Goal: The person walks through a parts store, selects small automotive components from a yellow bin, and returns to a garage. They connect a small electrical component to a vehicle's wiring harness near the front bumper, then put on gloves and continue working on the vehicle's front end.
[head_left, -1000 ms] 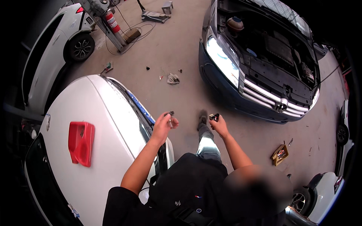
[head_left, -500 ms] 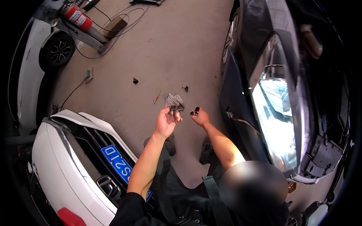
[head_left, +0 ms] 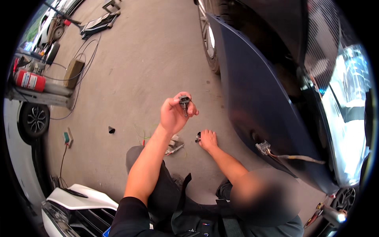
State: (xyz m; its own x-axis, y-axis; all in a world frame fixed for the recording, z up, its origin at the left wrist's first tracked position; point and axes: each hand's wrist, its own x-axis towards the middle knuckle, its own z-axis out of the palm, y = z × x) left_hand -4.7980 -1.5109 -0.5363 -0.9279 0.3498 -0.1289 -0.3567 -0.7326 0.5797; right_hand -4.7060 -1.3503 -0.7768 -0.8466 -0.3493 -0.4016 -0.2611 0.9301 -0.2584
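Note:
Raised above the floor, my left hand (head_left: 175,112) is closed on a small dark connector-ended part (head_left: 184,101), which has a socket-like head and a short stem pointing down. My right hand (head_left: 208,139) is low by the floor, its fingers closed around a small black-and-silver part (head_left: 198,137). The fingers hide much of that part, so its exact kind is unclear. On the floor between my forearms lies a crumpled pale cloth (head_left: 174,139), partly covered by my left arm. A slim grey tool-like piece (head_left: 175,149) rests beside it, with thin wires and a red-ended lead (head_left: 143,142) nearby.
A dark blue car panel (head_left: 252,91) stands close on the right, with a grey wired connector (head_left: 262,148) hanging there. The white car front (head_left: 85,197) is at lower left. A small black cone (head_left: 111,129), a fire extinguisher (head_left: 30,80) and cables lie left.
The view has swung, shifting the floor things down and left and the blue panel closer. My left hand has lifted its part higher; my right hand now is near the floor piece.

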